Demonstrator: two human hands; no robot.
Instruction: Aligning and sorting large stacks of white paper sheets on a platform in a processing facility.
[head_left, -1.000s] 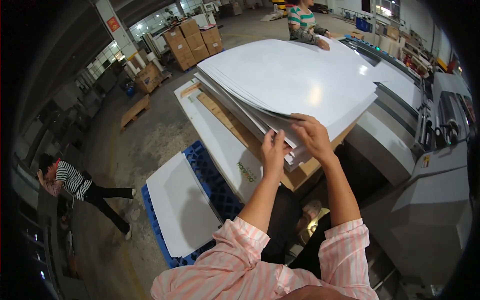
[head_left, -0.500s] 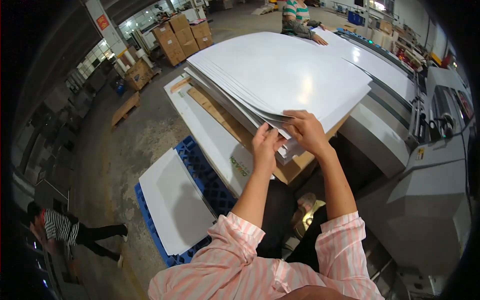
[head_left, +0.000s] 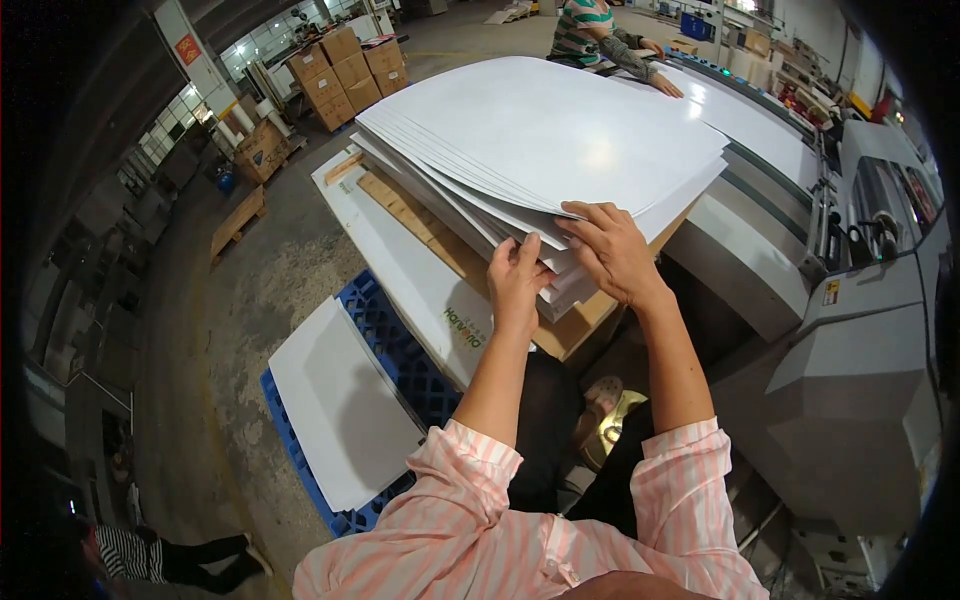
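Observation:
A fanned stack of large glossy white sheets (head_left: 540,130) lies in front of me, its near corner lifted a little. My right hand (head_left: 618,252) grips this corner, fingers on top and thumb side below the edge. Just left of it, my left hand (head_left: 515,285) is at the sheets' edges, fingers apart and slightly curled. Whether a sheet lies between its fingers is hard to see. Lower sheets stick out unevenly beneath both hands, above a brown board (head_left: 575,330).
A white panel (head_left: 400,255) and a blue pallet (head_left: 385,330) bearing white sheets (head_left: 335,400) lie to the left. A grey machine (head_left: 850,390) stands close at right. Across the stack is a co-worker in a striped top (head_left: 582,35). Another person (head_left: 130,555) is at lower left.
My left hand's fingers have shifted slightly along the sheet edges; my right hand keeps the corner. The co-worker's arm reaches further right. The person at left has moved lower in view.

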